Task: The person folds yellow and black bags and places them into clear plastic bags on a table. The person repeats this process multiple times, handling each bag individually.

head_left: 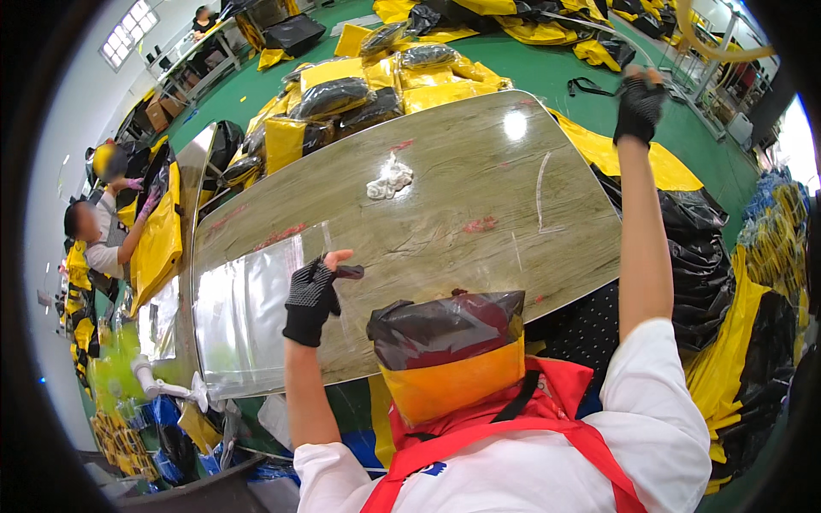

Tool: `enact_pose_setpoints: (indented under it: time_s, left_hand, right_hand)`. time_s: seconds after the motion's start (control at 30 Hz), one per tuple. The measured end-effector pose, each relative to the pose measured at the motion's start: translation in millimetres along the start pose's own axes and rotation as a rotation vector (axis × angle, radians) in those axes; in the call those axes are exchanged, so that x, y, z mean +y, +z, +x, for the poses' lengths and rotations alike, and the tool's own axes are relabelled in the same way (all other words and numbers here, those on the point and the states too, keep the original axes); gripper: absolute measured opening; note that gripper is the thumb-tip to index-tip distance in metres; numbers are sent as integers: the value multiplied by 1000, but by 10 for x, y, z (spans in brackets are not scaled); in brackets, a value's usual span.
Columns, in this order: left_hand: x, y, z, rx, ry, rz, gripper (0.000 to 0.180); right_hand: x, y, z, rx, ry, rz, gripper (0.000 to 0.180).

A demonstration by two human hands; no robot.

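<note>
Head view. Your left hand [312, 295], in a dark fingerless glove, sits low over the near part of the wood-grain table [445, 162], thumb and fingers closed in a pinch on the edge of a clear plastic sheet [256, 303] that lies flat across the table's near-left corner. Your right hand [639, 107], gloved the same, is raised high beyond the table's far-right corner, reaching toward a tan hose [714, 47] overhead; whether its fingers are closed on anything, you cannot tell from this angle.

The bagged bundle [446, 355] (black material above, yellow below, in clear film) rests at the near table edge, right against your red apron [513, 436], just beside the pinching hand.

In my judgement, the step in hand is opening or positioning the clear film. Keep the pinch on a single layer only, draw it flat along the table, and hold the bundle steady against your body so it does not tip off the edge.

Count: one bundle in front of you; one crumpled white rag [390, 178] mid-table; about seven packed yellow-and-black bundles [342, 94] stacked at the far edge (the rear ones overlap, so the figure is approximate); two other people visible at the left.
</note>
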State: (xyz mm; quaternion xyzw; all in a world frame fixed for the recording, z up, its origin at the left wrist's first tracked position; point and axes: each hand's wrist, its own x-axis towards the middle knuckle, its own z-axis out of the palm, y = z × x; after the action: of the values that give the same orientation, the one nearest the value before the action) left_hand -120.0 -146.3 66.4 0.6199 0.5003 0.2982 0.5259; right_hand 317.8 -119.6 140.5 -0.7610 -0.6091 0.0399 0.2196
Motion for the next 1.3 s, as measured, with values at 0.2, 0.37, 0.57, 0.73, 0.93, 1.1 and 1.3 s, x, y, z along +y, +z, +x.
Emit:
enact_pose_setpoints:
  time_s: [0.2, 0.37, 0.57, 0.73, 0.93, 1.1, 1.3]
  left_hand:
    - [305, 89, -159, -127, -87, -230, 48]
    - [-345, -194, -431, -264, 262, 11, 45]
    - [-591, -361, -812, -538, 110, 489, 26]
    - [-49, -491, -774, 73, 243, 946, 26]
    - [-505, 1115, -69, 39, 684, 643, 76]
    - [-2787, 484, -790, -196, -102, 4, 71]
    - [-753, 425, 418, -140, -5, -331, 61]
  right_hand:
    - [-235, 876, -1123, -632, 163, 925, 47]
    - [-162, 895, -1639, -600, 63, 1617, 42]
    - [-35, 916, -2297, -281, -790, 281, 43]
    - [85, 647, -2282, -666, -178, 399, 32]
    - [-531, 1150, -2232, -155, -796, 328, 51]
    - [1025, 1221, -2097, 220, -273, 89, 30]
    - [3122, 1034, -629, 105, 325, -382, 41]
